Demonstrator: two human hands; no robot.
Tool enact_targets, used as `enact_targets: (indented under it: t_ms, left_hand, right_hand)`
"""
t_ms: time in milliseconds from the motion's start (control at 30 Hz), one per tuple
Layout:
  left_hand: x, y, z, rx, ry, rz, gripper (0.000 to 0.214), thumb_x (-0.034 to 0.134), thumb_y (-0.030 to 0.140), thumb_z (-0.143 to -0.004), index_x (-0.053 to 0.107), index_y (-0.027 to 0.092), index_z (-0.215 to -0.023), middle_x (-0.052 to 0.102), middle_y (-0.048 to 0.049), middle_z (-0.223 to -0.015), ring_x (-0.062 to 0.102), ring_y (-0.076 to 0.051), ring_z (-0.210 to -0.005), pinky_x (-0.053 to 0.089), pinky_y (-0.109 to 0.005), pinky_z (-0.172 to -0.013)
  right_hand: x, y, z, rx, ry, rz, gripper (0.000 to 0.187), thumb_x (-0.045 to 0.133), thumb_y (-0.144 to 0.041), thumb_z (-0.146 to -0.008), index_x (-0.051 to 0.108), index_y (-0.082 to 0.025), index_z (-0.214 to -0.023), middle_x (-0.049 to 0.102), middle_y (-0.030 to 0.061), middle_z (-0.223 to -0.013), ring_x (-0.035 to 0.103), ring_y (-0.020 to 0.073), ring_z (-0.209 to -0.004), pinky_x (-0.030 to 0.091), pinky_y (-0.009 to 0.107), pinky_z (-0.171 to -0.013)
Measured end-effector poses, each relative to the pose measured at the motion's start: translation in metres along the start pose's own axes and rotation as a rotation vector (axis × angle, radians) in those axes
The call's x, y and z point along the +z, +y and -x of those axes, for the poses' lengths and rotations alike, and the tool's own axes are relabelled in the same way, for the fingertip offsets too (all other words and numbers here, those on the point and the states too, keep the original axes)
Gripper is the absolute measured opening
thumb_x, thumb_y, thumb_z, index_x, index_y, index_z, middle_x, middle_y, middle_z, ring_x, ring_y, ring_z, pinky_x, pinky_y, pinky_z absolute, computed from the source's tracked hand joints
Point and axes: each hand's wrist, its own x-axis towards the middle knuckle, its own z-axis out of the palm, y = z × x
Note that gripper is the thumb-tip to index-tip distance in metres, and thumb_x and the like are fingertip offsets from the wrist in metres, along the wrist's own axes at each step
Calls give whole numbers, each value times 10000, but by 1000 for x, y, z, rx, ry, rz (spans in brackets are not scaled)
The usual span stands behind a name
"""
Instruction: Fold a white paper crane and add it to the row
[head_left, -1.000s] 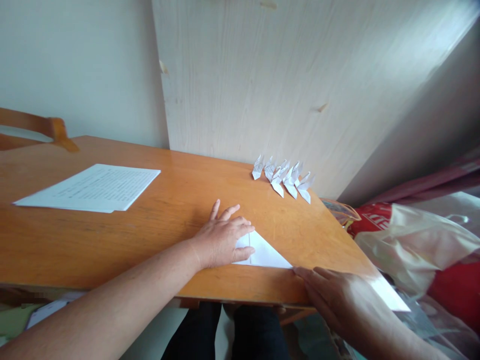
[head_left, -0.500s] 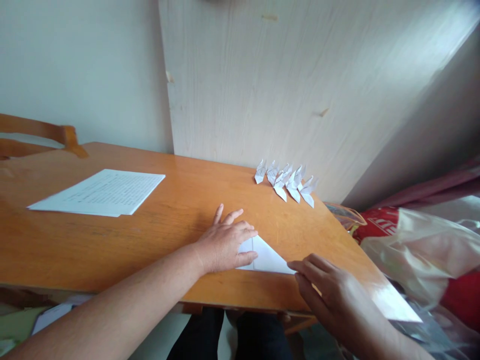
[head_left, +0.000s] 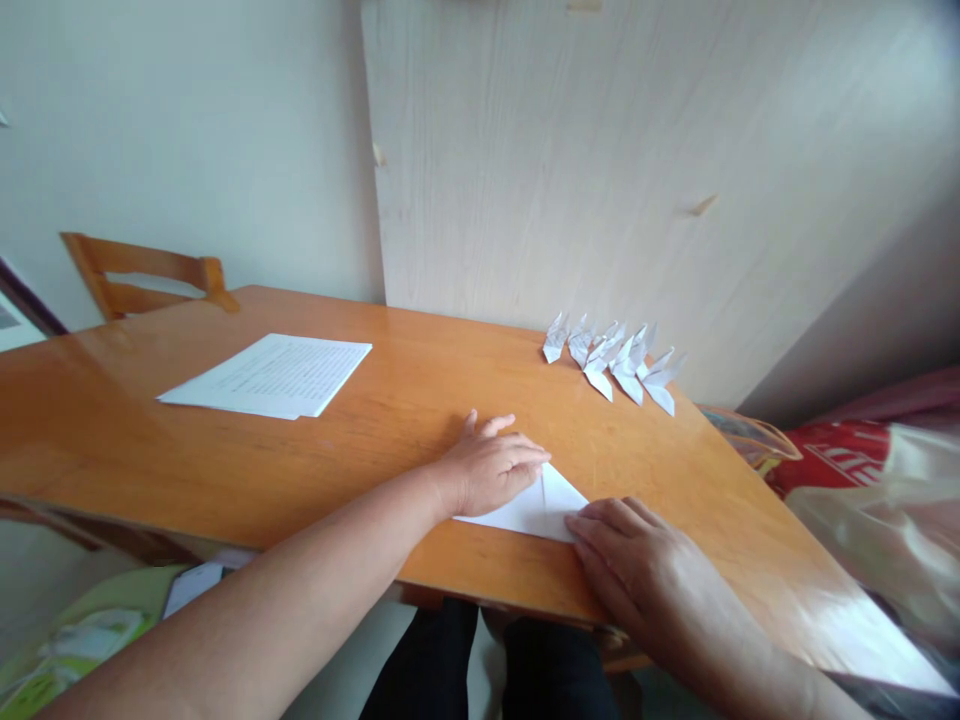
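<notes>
A white sheet of paper folded into a triangle (head_left: 541, 506) lies on the wooden table near its front edge, a crease running down its middle. My left hand (head_left: 495, 472) rests over its left part, fingers stretched out and partly spread, with some fingertips near the top point. At the right corner, my right hand (head_left: 641, 555) has its fingers and thumb pressed together on the paper, hiding that corner. Several folded paper cranes (head_left: 611, 362) stand grouped at the back right of the table.
A stack of printed sheets (head_left: 270, 375) lies on the left of the table (head_left: 315, 480). A wooden chair (head_left: 154, 270) stands behind the far left. Plastic bags (head_left: 870, 500) crowd the right side, and a pale panel (head_left: 525, 180) rises behind the table.
The camera has turned slightly left, so everything sits farther right. My right fingers have closed in at the paper's right corner. My left thumb no longer shows on the paper.
</notes>
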Motion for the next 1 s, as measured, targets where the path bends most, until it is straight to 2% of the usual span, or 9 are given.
enact_targets:
  t_ms: [200,300,433,600,767,867,1000]
  left_hand:
    - [-6,-4,-3,-69,26,125,425,333,410,-1029,634,328,-1318,610,29,-1415,316,-313,-1465,128,-590,-1182]
    - [-6,-7,-2,-65,108,219,421,338,371,-1024,649,280,-1293,633,4,-1388,429,-244,-1398,211,-473,-1196]
    - [-3,-9,-2,-70,209,272,383,366,321,-1008,669,227,-1223,676,-32,-1305,564,-184,-1253,372,-346,-1116]
    - [1,-8,-3,-74,192,101,327,468,281,-956,692,223,-1186,690,-48,-1243,548,-232,-1250,379,-393,-1106]
    - [3,-7,-1,-36,175,4,253,611,366,-885,727,246,-1075,658,-51,-1307,457,-313,-1344,320,-486,-1143]
    - [3,-6,3,-19,159,-28,334,681,427,-831,716,263,-1121,619,-60,-1367,412,-353,-1380,292,-542,-1153]
    - [4,-3,6,29,140,-77,408,647,401,-859,657,305,-1255,594,-46,-1413,416,-344,-1382,207,-619,-1171]
  right_hand:
    - [7,7,1,-15,18,13,266,411,-247,-1017,675,-240,-1042,648,83,-991,611,223,-872,530,385,-792]
    - [10,9,2,-19,22,39,258,421,-254,-1016,678,-251,-1043,652,78,-988,611,229,-872,529,391,-788]
    - [15,8,4,-28,86,57,251,435,-240,-1011,681,-250,-1063,661,81,-1010,615,230,-886,528,379,-785]
    - [22,6,4,-21,160,41,255,449,-225,-1009,681,-235,-1114,667,84,-1035,617,228,-905,528,373,-803]
    - [21,2,4,0,167,14,278,426,-237,-1024,695,-230,-1092,681,76,-999,623,224,-882,526,388,-791]
    - [21,1,6,4,246,47,267,462,-260,-1013,692,-212,-1140,700,96,-1079,642,239,-941,523,413,-842]
    - [22,0,6,21,350,101,355,554,-327,-975,645,-171,-1282,680,135,-1268,619,293,-1145,485,471,-976]
